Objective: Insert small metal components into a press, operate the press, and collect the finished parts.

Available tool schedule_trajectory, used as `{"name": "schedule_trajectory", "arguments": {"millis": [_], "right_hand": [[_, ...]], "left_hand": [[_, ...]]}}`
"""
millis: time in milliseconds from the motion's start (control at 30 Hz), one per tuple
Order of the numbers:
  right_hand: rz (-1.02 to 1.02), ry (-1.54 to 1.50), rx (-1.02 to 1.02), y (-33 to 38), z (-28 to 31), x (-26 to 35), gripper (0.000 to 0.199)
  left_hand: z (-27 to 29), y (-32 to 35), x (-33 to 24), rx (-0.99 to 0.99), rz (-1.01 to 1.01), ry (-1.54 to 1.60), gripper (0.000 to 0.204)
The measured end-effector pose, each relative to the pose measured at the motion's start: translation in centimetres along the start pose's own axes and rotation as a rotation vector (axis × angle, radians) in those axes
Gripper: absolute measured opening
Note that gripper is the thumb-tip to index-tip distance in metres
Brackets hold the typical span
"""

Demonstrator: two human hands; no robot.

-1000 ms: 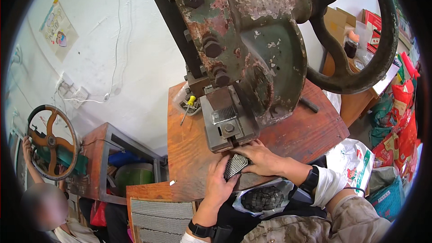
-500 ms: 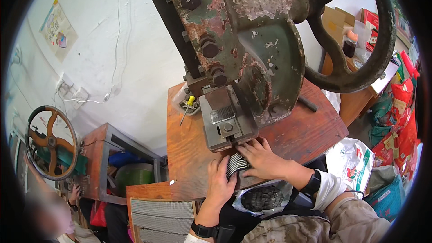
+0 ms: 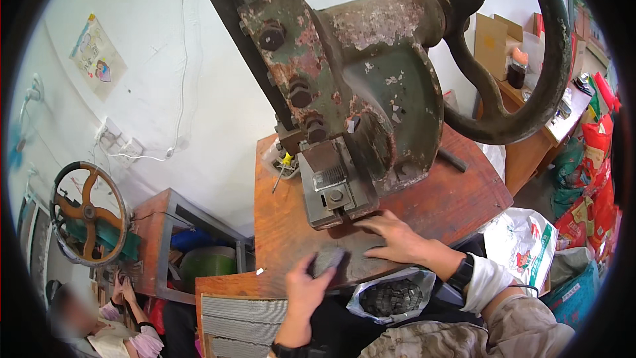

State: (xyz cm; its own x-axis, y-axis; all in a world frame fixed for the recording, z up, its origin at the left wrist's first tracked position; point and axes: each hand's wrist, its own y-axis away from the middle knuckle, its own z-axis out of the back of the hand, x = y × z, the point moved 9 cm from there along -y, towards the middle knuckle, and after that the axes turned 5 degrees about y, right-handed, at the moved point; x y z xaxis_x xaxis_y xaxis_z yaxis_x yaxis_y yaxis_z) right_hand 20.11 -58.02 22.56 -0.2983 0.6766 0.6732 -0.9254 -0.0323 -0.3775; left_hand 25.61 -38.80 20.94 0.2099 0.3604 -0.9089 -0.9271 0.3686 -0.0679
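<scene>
My left hand grips a small blurred stack of thin grey pieces between thumb and fingers, low over the front of the wooden table. My right hand is open, its fingers stretched apart beside the front corner of the press base, with nothing visible in them. The hand press is heavy, with worn green and rust-coloured paint. On its base lies a metal die plate with a bolt and a ridged block. Below my hands, a plastic bag holds many dark small pieces.
A wooden-framed tray of ridged grey rows lies lower left. A yellow-handled screwdriver rests by a small tub behind the press. The press's large handwheel overhangs the right. A co-worker sits left by another wheel. Bags stand right.
My left hand has drawn the stack toward me and left, away from my right hand. The right hand has let go of it and stays near the press. The view has shifted slightly.
</scene>
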Motion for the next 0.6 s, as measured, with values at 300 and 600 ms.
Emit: {"name": "schedule_trajectory", "arguments": {"millis": [300, 600], "right_hand": [[0.136, 0.243, -0.081, 1.9, 1.0, 0.1, 0.039], [0.141, 0.229, -0.087, 2.1, 1.2, -0.1, 0.037]], "left_hand": [[3.8, -7.6, -8.5, -0.296, -0.119, -0.095, 0.048], [-3.3, -13.4, -12.1, -0.339, -0.278, -0.170, 0.043]]}}
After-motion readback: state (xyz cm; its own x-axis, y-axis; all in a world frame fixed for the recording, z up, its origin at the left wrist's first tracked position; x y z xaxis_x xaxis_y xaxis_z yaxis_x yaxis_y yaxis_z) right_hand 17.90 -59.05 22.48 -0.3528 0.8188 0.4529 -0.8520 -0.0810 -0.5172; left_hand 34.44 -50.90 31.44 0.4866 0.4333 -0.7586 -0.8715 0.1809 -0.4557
